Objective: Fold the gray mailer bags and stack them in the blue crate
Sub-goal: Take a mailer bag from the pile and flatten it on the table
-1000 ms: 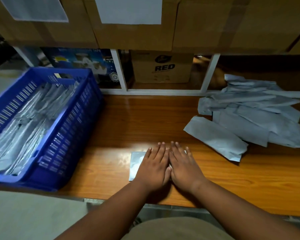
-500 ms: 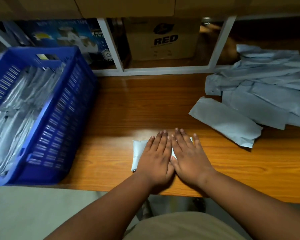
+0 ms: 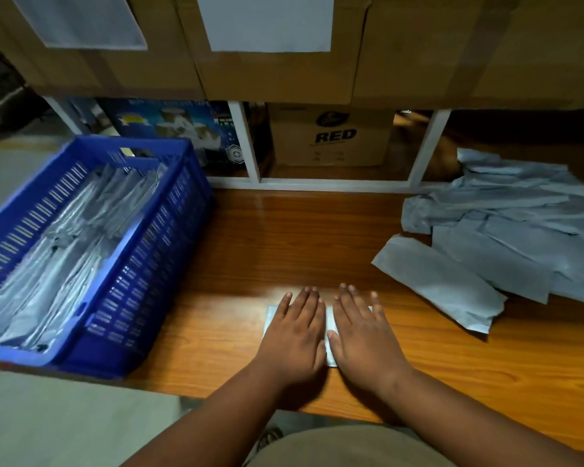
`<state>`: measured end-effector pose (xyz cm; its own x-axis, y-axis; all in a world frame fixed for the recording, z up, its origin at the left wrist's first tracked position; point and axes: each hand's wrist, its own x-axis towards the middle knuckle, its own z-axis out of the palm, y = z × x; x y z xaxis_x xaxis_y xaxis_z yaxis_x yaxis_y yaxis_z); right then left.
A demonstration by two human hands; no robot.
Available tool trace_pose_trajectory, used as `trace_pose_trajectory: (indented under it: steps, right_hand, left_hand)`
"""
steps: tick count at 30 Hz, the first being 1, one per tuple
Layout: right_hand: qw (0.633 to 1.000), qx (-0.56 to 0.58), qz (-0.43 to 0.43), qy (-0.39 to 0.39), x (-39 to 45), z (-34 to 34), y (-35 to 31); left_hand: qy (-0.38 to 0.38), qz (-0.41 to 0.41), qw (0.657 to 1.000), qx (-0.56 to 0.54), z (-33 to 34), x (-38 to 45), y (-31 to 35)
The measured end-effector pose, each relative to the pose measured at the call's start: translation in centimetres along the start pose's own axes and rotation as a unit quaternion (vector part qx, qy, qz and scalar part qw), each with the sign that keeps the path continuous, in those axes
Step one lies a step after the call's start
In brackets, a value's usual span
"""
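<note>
A folded gray mailer bag point(image 3: 328, 326) lies flat on the wooden table point(image 3: 284, 244) near its front edge, mostly covered by my hands. My left hand point(image 3: 295, 335) presses on its left part with straight fingers. My right hand point(image 3: 359, 332) presses flat on its right part, a narrow strip of bag showing between the two hands. The blue crate point(image 3: 155, 264) stands at the left end of the table and holds several folded gray bags point(image 3: 54, 264). A loose pile of unfolded gray mailer bags point(image 3: 506, 237) lies at the right.
Cardboard boxes point(image 3: 277, 45) fill the shelf above. A white shelf frame point(image 3: 250, 146) runs along the table's back, with a box marked RED point(image 3: 331, 136) and a blue printed box point(image 3: 169, 126) behind it. The crate overhangs the table's left end.
My hands have slid slightly apart on the folded bag, so a strip of it shows between them. The view has tilted up and down; the crate and pile stay put.
</note>
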<state>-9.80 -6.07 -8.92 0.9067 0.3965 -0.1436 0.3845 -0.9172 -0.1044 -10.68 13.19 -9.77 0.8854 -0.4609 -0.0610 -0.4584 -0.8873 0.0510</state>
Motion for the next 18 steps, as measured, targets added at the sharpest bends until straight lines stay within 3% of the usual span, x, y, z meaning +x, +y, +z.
trace_pose_trajectory:
  steps: [4, 11, 18]
  right_hand:
    - [0.999, -0.003, -0.035, -0.004, 1.0, 1.6, -1.4]
    - [1.0, 0.012, -0.024, 0.002, 0.9, 2.0, -1.7]
    - [1.0, 0.006, -0.024, -0.002, 1.1, 1.9, -1.6]
  left_hand:
    - [-0.003, -0.017, 1.0, -0.019, 0.8, -0.7, -0.3]
    - [0.035, -0.019, 0.998, -0.055, 0.9, -1.1, -0.3]
    - [0.011, -0.015, 0.999, -0.041, 1.2, -0.7, -0.6]
